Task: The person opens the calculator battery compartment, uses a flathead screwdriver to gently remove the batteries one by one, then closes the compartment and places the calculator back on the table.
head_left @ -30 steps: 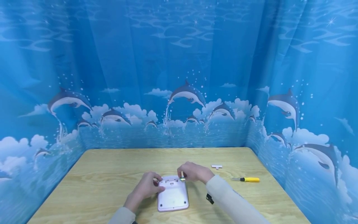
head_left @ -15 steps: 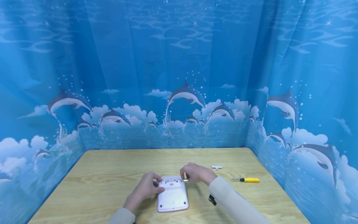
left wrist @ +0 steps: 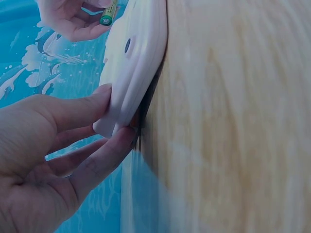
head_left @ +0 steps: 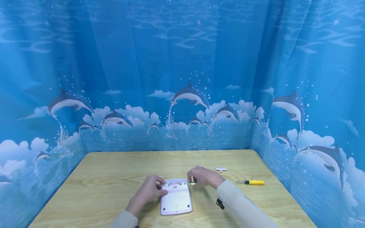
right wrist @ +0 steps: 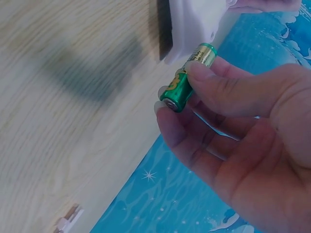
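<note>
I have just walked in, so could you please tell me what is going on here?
A person's left hand grips the left edge of a white device, underside up, with a recess open near its far end. The right hand pinches a green-and-gold battery just right of the device's far right corner, outside the recess. A small white piece and a yellow-handled screwdriver lie on the table, farther right.
</note>
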`<state>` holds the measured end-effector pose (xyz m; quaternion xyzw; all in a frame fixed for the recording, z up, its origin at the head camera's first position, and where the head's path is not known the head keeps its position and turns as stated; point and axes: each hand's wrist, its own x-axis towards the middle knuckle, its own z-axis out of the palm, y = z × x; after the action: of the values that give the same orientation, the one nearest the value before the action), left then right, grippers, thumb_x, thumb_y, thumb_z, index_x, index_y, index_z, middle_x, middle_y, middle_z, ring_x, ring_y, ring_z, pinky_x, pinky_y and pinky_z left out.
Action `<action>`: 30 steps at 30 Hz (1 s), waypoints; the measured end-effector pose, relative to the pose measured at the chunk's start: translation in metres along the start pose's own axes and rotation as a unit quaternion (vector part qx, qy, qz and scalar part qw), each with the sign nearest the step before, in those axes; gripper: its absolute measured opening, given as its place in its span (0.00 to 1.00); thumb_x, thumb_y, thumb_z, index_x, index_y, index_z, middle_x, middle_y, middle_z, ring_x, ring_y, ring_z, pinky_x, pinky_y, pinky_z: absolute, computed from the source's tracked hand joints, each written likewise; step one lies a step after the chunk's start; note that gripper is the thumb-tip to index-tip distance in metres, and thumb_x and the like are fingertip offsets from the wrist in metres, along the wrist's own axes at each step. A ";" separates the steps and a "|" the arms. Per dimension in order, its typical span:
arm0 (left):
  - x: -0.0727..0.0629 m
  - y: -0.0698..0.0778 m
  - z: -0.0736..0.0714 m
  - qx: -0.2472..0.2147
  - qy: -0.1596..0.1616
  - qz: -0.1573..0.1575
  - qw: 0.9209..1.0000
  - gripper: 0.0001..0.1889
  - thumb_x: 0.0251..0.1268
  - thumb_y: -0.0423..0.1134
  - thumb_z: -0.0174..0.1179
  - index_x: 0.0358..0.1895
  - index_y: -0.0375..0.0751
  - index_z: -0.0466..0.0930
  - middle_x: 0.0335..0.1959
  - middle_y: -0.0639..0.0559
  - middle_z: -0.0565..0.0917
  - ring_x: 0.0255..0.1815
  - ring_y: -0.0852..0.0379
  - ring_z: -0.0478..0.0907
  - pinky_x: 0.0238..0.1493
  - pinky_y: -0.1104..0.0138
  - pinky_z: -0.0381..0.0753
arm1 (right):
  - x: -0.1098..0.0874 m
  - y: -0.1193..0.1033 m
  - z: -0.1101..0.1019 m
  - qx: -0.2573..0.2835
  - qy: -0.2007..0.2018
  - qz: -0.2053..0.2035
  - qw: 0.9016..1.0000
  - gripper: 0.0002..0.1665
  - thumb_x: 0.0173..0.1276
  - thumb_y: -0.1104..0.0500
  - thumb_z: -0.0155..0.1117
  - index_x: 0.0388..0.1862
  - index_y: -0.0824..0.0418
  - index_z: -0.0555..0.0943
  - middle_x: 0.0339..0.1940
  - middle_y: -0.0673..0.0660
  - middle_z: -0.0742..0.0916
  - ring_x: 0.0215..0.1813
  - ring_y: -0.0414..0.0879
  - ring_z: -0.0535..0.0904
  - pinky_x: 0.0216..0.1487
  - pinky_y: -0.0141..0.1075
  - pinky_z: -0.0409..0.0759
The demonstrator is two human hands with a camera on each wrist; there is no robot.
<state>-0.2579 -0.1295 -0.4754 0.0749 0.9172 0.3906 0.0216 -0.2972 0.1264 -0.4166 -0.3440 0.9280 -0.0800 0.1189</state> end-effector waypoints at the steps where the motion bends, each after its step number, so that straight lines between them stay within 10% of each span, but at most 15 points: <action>1: 0.000 0.000 0.000 0.001 0.000 0.000 1.000 0.20 0.50 0.36 0.79 0.48 0.37 0.87 0.44 0.45 0.88 0.38 0.56 0.84 0.40 0.61 0.89 | -0.001 0.001 0.001 0.003 0.000 0.000 1.000 0.20 0.58 0.79 0.64 0.40 0.55 0.86 0.35 0.53 0.88 0.32 0.38 0.77 0.35 0.27 0.78; 30: 0.000 -0.003 0.000 -0.004 -0.005 0.016 1.000 0.21 0.50 0.36 0.79 0.49 0.36 0.87 0.45 0.43 0.88 0.38 0.56 0.83 0.40 0.61 0.89 | -0.012 0.025 0.004 0.032 -0.008 0.046 0.998 0.21 0.60 0.79 0.62 0.40 0.55 0.86 0.33 0.49 0.85 0.35 0.42 0.78 0.36 0.31 0.78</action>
<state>-0.2588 -0.1319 -0.4773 0.0910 0.9141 0.3946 0.0199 -0.3028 0.1528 -0.4239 -0.2977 0.9388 -0.1012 0.1407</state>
